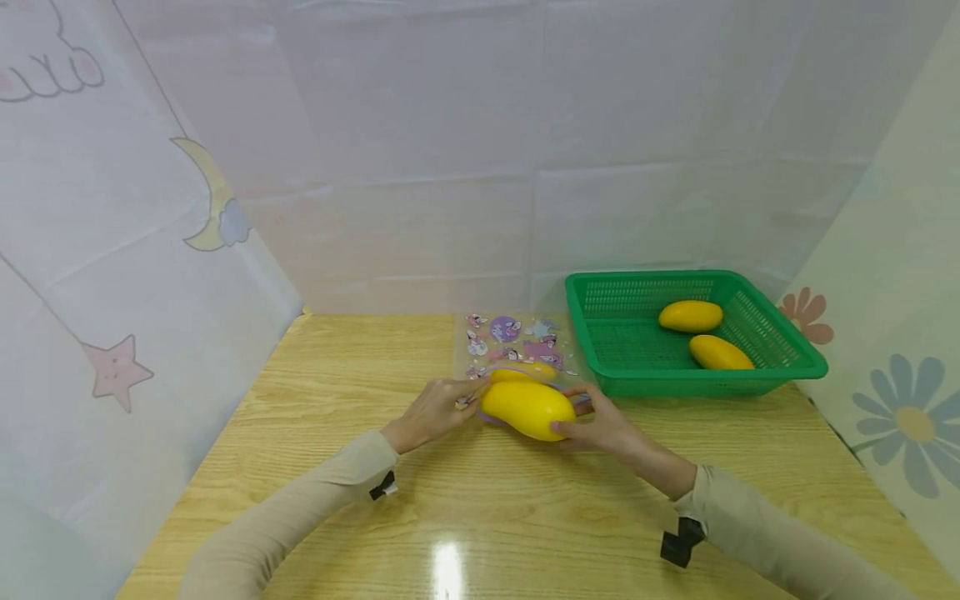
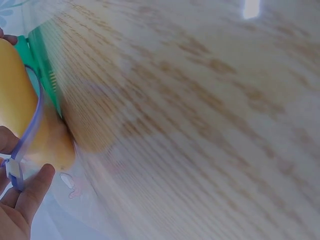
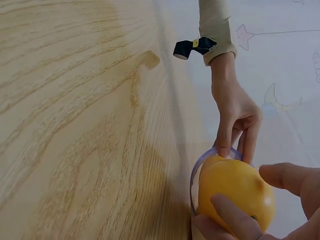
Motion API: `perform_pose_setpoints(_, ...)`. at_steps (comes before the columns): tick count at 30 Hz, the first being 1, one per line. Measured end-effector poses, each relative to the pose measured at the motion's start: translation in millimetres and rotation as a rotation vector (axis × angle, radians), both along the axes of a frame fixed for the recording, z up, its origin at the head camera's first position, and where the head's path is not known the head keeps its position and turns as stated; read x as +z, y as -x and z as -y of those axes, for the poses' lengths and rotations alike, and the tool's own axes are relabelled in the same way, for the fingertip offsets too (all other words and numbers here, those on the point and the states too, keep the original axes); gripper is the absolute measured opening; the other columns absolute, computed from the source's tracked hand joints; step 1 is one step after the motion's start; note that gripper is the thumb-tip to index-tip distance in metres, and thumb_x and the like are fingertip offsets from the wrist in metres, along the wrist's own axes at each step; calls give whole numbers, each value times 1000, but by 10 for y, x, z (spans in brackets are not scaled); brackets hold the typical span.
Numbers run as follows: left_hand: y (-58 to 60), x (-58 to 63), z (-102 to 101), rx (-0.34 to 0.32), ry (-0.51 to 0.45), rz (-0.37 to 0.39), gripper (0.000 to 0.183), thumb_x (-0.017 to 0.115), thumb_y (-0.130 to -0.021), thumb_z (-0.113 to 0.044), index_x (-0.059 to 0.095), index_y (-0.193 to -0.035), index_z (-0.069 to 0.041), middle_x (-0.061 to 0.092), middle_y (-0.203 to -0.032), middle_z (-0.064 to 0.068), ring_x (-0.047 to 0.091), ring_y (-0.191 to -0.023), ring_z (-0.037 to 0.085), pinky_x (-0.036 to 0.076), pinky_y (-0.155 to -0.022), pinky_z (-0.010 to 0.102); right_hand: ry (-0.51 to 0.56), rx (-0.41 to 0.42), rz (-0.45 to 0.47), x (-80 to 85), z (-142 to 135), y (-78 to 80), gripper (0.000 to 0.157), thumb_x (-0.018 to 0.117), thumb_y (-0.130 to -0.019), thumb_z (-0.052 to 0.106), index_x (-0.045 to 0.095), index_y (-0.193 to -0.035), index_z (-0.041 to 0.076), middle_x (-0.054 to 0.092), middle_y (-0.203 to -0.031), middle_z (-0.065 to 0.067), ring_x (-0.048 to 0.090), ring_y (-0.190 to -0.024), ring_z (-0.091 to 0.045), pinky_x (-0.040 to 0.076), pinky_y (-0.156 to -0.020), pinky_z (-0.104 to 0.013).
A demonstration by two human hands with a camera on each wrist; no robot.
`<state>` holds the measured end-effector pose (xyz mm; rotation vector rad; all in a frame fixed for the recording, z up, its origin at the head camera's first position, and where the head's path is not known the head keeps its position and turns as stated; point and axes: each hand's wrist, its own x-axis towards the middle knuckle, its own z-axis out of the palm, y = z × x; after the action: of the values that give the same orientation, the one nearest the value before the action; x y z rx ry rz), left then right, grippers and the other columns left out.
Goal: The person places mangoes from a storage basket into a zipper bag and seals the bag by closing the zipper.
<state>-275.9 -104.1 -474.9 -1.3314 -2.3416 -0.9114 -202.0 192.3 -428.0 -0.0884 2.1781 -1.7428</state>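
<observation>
My right hand grips a yellow mango by its right end, thumb and fingers around it. The mango's left end is at the mouth of a clear plastic bag with cartoon prints and a purple zip edge. My left hand pinches that edge beside a white slider, holding the mouth apart. Another mango lies inside the bag, just behind the held one. In the right wrist view the purple rim curves around the far side of the held mango.
A green plastic basket with slotted walls stands at the back right of the wooden table. Two more mangoes lie in it, one at the back and one in front. A printed cloth hangs behind the table.
</observation>
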Motion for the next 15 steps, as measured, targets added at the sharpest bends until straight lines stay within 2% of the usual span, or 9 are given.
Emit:
perform_pose_setpoints(5,4,-10,-4,0,-7,-6,41,71,-86,5,62,-126,8,69,-116,18,71,-77,16,42,-49,9,-166,10,-82,4,2,-27,72,80,-84,17,36,-138,0,46,-121,-28,62,-90,-28,55,-78,-41)
perform_pose_setpoints(9,1,-7,-5,-4,-12,-2,41,71,-86,6,62,-126,8,69,-114,19,72,-81,19,44,-51,10,-239,19,-177,7,3,-32,65,79,-86,22,43,-133,-3,52,-117,-26,61,-90,-29,55,-75,-39)
perform_pose_setpoints(15,-3,-2,2,-5,-7,8,41,70,-87,6,62,-127,8,70,-114,19,71,-79,18,43,-49,10,-328,28,-315,-2,1,-8,54,77,-87,28,52,-123,-4,59,-114,-22,57,-101,-35,53,-68,-35)
